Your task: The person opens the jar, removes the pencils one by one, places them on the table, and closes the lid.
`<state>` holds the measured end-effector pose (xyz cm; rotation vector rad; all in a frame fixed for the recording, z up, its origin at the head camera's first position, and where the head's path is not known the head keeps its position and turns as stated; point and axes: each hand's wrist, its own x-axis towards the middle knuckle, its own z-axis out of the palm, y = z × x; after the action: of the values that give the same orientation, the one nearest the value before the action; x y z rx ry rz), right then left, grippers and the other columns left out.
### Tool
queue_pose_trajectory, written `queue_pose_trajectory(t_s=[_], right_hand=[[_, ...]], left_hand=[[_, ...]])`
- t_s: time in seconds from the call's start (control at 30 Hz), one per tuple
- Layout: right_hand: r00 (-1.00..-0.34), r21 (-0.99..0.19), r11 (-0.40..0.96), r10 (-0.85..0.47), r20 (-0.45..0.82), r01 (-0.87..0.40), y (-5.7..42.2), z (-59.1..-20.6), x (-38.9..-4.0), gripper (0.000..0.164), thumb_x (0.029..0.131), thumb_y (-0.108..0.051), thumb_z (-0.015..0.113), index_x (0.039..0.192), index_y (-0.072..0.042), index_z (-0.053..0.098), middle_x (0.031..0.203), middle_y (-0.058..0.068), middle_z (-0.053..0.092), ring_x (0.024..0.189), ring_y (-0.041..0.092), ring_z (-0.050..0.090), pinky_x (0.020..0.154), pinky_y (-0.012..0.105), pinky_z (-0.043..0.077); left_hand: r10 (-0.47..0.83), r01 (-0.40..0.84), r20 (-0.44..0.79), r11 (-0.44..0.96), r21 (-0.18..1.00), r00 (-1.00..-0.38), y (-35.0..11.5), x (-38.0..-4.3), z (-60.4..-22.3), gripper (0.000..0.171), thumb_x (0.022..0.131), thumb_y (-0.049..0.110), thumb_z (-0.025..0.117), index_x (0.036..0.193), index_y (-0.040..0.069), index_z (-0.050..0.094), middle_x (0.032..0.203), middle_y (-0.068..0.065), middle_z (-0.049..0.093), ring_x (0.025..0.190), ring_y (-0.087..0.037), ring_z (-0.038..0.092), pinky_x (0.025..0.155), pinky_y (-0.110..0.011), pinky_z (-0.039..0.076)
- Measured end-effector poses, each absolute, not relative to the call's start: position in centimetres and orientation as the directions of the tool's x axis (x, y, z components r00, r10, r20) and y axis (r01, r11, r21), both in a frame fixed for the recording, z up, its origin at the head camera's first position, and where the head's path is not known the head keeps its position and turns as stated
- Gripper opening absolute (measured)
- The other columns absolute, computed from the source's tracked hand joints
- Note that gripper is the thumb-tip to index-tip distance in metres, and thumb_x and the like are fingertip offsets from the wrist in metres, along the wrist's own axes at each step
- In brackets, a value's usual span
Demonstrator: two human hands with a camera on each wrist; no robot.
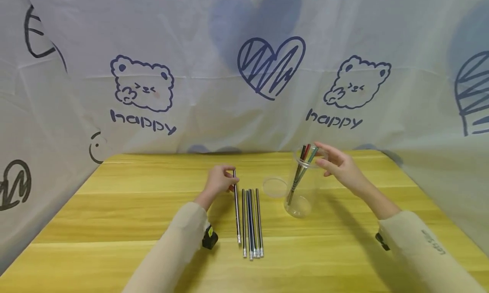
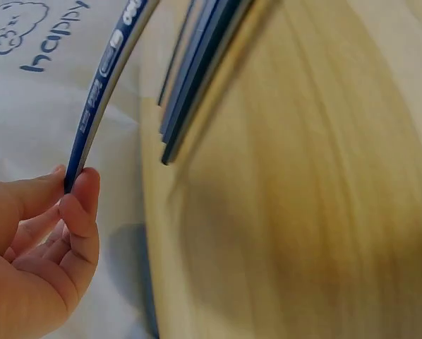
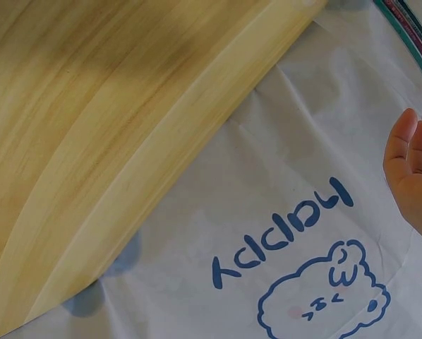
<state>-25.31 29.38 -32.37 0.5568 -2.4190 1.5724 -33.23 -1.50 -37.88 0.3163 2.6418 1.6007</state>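
Observation:
My left hand point(image 1: 221, 179) pinches the far end of a dark blue pencil point(image 1: 237, 212) between thumb and fingers. White lettering shows along that pencil point(image 2: 101, 81) in the left wrist view. To its right several dark pencils point(image 1: 250, 225) lie side by side, their silver eraser ends towards me. A tall clear plastic cup point(image 1: 293, 211) stands right of them, with black, red and teal pencils point(image 1: 302, 174) leaning inside. The thumb and fingers of my right hand point(image 1: 341, 167) curl round the cup's right rim. Only part of that hand point(image 3: 416, 176) shows in the right wrist view.
A clear round lid point(image 1: 275, 187) lies on the wood-grain table point(image 1: 114, 225), just left of the cup. Behind the table's far edge hangs a white cloth point(image 1: 202, 127) printed with bears and hearts.

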Motion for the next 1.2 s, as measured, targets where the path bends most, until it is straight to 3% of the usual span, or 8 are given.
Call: queue_pose_trajectory(t_s=[0.2, 0.33, 0.53, 1.2], right_hand=[[-0.907, -0.836, 0.356, -0.207, 0.366, -0.418, 29.1, -32.4, -25.5, 0.052, 0.092, -0.012, 0.050, 0.137, 0.000, 0.028, 0.127, 0.028, 0.040, 0.093, 0.010, 0.053, 0.067, 0.026, 0.050], [-0.903, -0.828, 0.362, -0.213, 0.373, -0.427, 29.3, -32.5, -25.5, 0.052, 0.092, -0.012, 0.050, 0.137, 0.001, 0.028, 0.127, 0.028, 0.040, 0.091, 0.006, 0.053, 0.067, 0.026, 0.050], [-0.894, -0.805, 0.390, -0.214, 0.394, -0.448, 29.4, -32.5, -25.4, 0.051, 0.092, -0.014, 0.049, 0.136, 0.001, 0.029, 0.126, 0.028, 0.041, 0.093, 0.012, 0.054, 0.066, 0.025, 0.050], [-0.894, -0.803, 0.393, -0.213, 0.395, -0.449, 29.1, -32.6, -25.3, 0.052, 0.092, -0.014, 0.050, 0.136, 0.004, 0.028, 0.127, 0.030, 0.039, 0.090, 0.002, 0.053, 0.065, 0.025, 0.050]], left_hand=[[0.243, 0.101, -0.013, 0.448, 0.888, -0.970, -1.6, -33.4, -38.7, 0.044, 0.078, -0.004, 0.064, 0.120, -0.008, 0.050, 0.079, -0.018, 0.064, 0.050, -0.022, 0.058, 0.051, -0.035, 0.053], [0.246, 0.070, -0.046, 0.442, 0.894, -0.968, -1.3, -33.4, -38.9, 0.044, 0.076, -0.007, 0.065, 0.117, -0.010, 0.051, 0.074, -0.019, 0.064, 0.044, -0.019, 0.056, 0.048, -0.032, 0.052], [0.245, 0.035, -0.088, 0.456, 0.889, -0.966, -1.0, -33.4, -39.2, 0.042, 0.075, -0.010, 0.065, 0.115, -0.011, 0.052, 0.069, -0.018, 0.063, 0.040, -0.015, 0.054, 0.045, -0.030, 0.051], [0.232, 0.008, -0.134, 0.525, 0.851, -0.964, -0.8, -33.3, -40.3, 0.032, 0.071, -0.009, 0.069, 0.101, -0.011, 0.058, 0.061, -0.015, 0.060, 0.040, -0.014, 0.053, 0.044, -0.028, 0.051]])
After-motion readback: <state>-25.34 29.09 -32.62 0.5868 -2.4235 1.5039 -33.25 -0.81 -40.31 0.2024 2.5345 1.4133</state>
